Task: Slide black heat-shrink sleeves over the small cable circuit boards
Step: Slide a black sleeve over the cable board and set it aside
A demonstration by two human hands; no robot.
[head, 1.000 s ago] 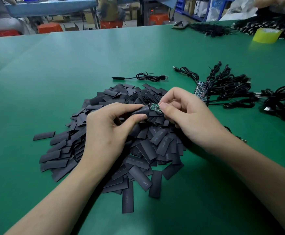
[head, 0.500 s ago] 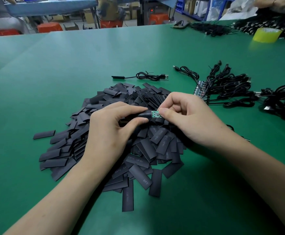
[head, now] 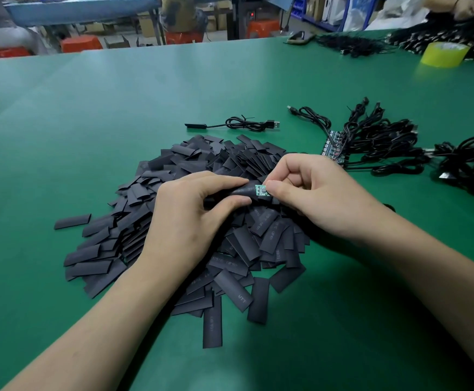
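Head view: left hand pinches sleeve, right hand pinches board.

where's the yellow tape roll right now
In the head view, the yellow tape roll stands at the far right of the green table, just in front of the black cable heap by the far edge.

One wide-angle camera, worn on the head, looks forward and down across the green table. The left hand and right hand sit close below the lens, near frame centre. The far table edge runs along the top.
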